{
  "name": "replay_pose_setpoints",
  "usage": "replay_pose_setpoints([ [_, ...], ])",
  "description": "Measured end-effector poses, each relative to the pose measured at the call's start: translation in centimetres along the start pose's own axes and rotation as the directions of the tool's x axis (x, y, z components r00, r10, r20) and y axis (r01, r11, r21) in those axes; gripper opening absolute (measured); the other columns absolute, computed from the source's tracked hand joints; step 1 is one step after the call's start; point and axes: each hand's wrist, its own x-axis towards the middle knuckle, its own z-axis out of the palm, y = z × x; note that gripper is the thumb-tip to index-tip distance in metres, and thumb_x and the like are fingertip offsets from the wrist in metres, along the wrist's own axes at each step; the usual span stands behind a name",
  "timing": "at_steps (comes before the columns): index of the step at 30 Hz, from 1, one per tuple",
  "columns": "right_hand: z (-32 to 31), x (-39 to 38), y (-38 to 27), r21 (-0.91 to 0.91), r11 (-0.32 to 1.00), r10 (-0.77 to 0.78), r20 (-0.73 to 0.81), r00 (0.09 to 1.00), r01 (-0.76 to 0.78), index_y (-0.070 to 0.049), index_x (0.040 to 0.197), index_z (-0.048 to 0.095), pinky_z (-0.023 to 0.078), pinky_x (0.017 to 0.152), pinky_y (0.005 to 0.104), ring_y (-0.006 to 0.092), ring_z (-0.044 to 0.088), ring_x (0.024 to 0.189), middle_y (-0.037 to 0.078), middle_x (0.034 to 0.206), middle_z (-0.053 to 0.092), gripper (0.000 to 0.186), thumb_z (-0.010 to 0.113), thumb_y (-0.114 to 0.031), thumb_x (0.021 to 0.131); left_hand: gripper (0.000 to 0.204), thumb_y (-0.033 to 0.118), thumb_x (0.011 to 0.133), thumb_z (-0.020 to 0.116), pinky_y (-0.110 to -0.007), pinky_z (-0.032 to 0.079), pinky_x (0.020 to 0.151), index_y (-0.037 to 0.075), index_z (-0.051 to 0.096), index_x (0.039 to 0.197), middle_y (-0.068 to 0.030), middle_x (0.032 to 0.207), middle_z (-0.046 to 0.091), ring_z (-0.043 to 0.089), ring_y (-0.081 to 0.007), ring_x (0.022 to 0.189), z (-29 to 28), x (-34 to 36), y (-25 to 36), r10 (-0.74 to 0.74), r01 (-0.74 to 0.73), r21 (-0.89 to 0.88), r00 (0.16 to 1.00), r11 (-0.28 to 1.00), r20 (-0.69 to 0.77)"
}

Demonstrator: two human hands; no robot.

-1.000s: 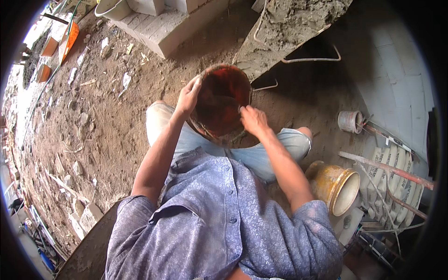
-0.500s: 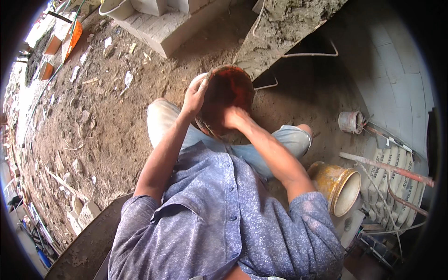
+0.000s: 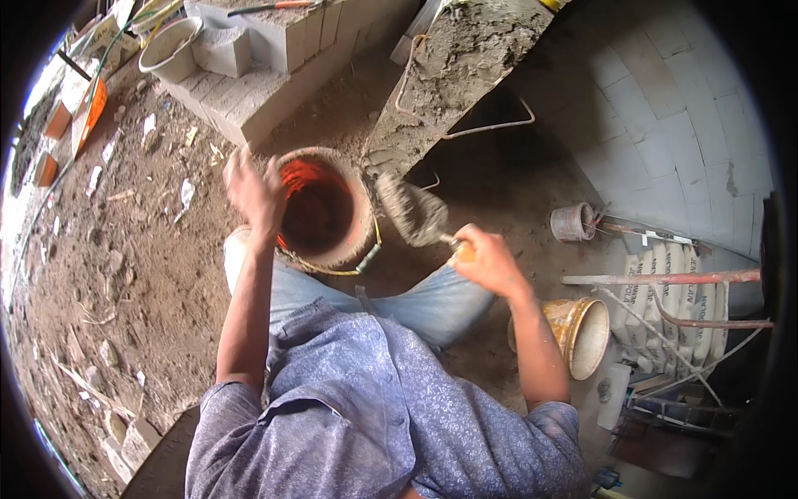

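A mortar-crusted bucket (image 3: 362,208) with a bright orange inside stands on the ground before my knees, its wire handle hanging toward me. My left hand (image 3: 253,191) hovers at the bucket's left rim, fingers spread and slightly blurred, with nothing in it. To the right of the bucket, my right hand (image 3: 484,259) grips the yellow handle of a trowel (image 3: 411,209). Grey mortar coats the trowel's blade, which points up and left, close to the bucket's right side. Beyond it slants a mortar-covered board (image 3: 449,87). The bottom of the bucket lies in dark shadow.
Pale blocks (image 3: 249,108) are stacked at the far left, with a grey tub (image 3: 170,50) on them. Bent metal rods (image 3: 499,126) stick out near the board. A yellowish bucket (image 3: 582,337), a small pail (image 3: 572,223), stacked sacks (image 3: 673,291) and a red-white pole (image 3: 665,279) are at right.
My right hand has come out of the bucket and moved right, with the trowel now visible in it. The bucket is less tilted, and my left hand has let go of its rim.
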Motion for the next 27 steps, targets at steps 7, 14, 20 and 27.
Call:
replay_pose_setpoints([
  [7, -5.8, -0.5, 1.0, -0.196, 0.981, -0.028, -0.124, 0.992, 0.003, -0.004, 0.113, 0.067, 0.055, 0.084, 0.0456, 0.0397, 0.070, 0.096, 0.021, 0.100, 0.073, 0.040, 0.078, -0.023, 0.079, 0.047, 0.037, 0.108, 0.050, -0.040, 0.044, 0.106, 0.004, 0.055, 0.141, -0.0111, 0.139, 0.063, 0.058, -0.0229, 0.128, -0.9, 5.1, 18.3, 0.273, 0.871, -0.456, 0.400, 0.185, 0.875],
  [14, -7.6, 0.5, 0.8, -0.184, 0.962, -0.227, -0.130, 0.965, 0.202, 0.001, 0.110, 0.069, 0.055, 0.081, 0.0413, 0.0387, 0.071, 0.092, 0.022, 0.099, 0.072, 0.040, 0.079, -0.020, 0.078, 0.038, 0.030, 0.110, 0.042, -0.038, 0.047, 0.102, 0.003, 0.061, 0.128, -0.0119, 0.135, 0.067, 0.063, -0.0225, 0.121, -3.6, 9.0, 21.0, 0.293, 0.830, -0.541, 0.488, 0.137, 0.822],
  [20, -10.7, 1.6, -0.7, -0.032, 0.915, -0.394, 0.133, 0.909, 0.402, 0.005, 0.115, 0.068, 0.055, 0.072, 0.0355, 0.0234, 0.071, 0.075, 0.017, 0.090, 0.073, 0.039, 0.076, -0.015, 0.083, 0.041, 0.028, 0.107, 0.050, -0.033, 0.050, 0.104, -0.003, 0.063, 0.129, -0.0140, 0.126, 0.072, 0.067, -0.0221, 0.120, -4.2, 13.0, 21.8, 0.374, 0.651, -0.644, 0.525, 0.401, 0.764],
  [27, -12.4, 8.3, -1.0, 0.495, 0.850, -0.201, 0.620, 0.758, -0.178, 0.002, 0.120, 0.063, 0.054, 0.056, 0.0280, 0.0128, 0.064, 0.060, 0.008, 0.083, 0.067, 0.038, 0.071, -0.021, 0.091, 0.044, 0.034, 0.105, 0.054, -0.032, 0.054, 0.097, -0.003, 0.067, 0.125, -0.0105, 0.120, 0.075, 0.071, -0.0202, 0.113, -5.0, 15.3, 22.4, 0.385, 0.516, -0.597, 0.464, 0.615, 0.798],
])
